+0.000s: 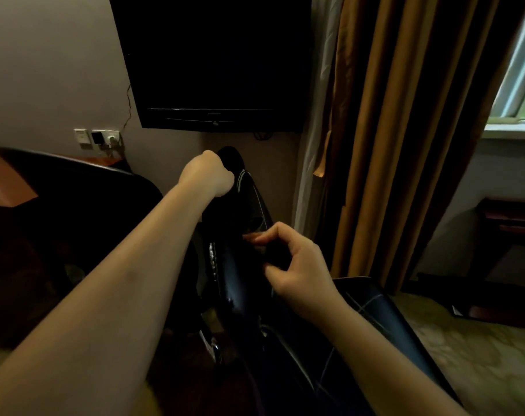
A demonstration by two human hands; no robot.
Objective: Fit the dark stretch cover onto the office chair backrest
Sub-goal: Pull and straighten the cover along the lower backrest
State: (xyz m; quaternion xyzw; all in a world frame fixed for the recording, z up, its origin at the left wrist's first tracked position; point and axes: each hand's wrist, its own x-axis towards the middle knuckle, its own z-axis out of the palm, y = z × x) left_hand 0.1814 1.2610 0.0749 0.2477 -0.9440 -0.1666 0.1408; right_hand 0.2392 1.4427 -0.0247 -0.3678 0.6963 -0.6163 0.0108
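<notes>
The dark stretch fabric cover (228, 159) was seen bunched over the top of the glossy black leather office chair backrest (240, 277), judged only partly drawn down. Its upper end was clenched in the fisted left hand (208, 175), seemingly to anchor it at the backrest's top. Lower along the backrest's edge, fabric was pinched by the right hand (297, 262), probably so the hem could be stretched downward. A black wall-mounted television (213, 55) was pictured above the backrest, with tan pleated curtains (405, 115) to its right.
</notes>
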